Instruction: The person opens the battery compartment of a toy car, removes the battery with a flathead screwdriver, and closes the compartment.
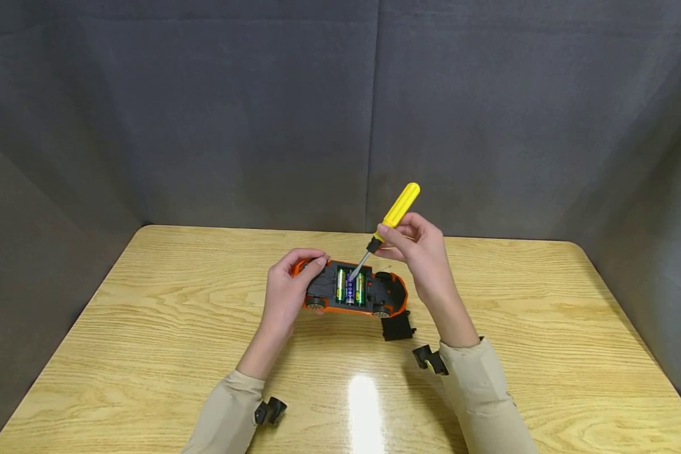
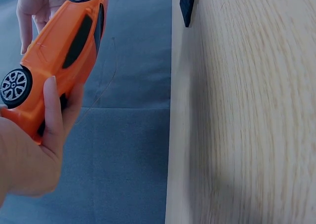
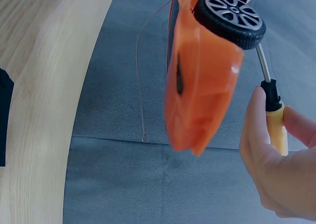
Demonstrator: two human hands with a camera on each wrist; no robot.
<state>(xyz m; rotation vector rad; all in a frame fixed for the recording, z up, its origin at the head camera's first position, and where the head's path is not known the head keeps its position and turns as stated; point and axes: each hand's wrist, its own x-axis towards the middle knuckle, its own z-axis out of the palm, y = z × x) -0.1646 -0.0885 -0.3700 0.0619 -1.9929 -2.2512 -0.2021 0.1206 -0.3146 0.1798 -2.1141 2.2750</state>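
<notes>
Right grip (image 1: 423, 253) pinches screwdriver (image 1: 398, 211) low on yellow handle; blade tip at middle of three batteries (image 1: 350, 291), contact unclear. Left grip (image 1: 286, 280) holds one end of orange car (image 1: 378, 291), raised, black underside showing. Black piece (image 1: 397, 328) on table (image 1: 176, 328), near car's other end.

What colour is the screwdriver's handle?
The screwdriver handle is bright yellow. It shows best in the head view.

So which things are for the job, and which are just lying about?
For the job:
- orange toy car
- three batteries
- yellow screwdriver
- probably the black battery cover

Just there:
- wooden table
- grey cloth
- black wrist gadgets
</notes>
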